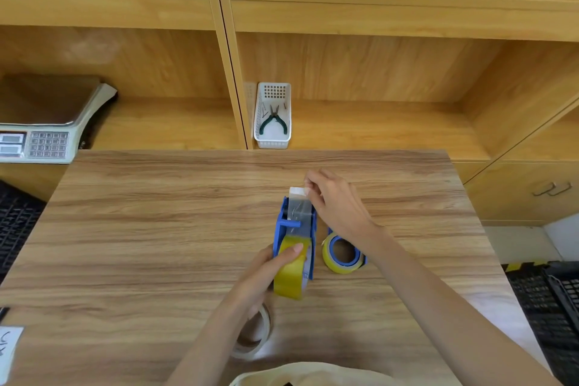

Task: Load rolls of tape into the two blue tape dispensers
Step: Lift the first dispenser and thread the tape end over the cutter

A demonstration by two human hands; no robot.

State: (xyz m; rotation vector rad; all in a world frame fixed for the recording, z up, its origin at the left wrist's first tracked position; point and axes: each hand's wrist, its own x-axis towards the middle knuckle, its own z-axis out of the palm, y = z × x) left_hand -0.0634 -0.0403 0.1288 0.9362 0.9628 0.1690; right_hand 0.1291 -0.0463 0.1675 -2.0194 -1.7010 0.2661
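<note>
A blue tape dispenser (283, 229) stands upright in the middle of the wooden table (156, 229), with a yellow tape roll (291, 279) seated in its near end. My left hand (266, 273) grips that roll and the dispenser's body, thumb on top of the tape. My right hand (338, 207) pinches the free tape end (299, 193) stretched over the dispenser's far end. A second blue dispenser with a yellow roll (343, 255) lies flat to the right, partly hidden under my right forearm. A near-empty pale roll (253, 338) lies below my left wrist.
A white basket with pliers (272, 117) sits on the shelf behind the table. A weighing scale (47, 122) stands at the left. Black crates (551, 307) are on the right, and a cream bag (307, 374) at the near edge.
</note>
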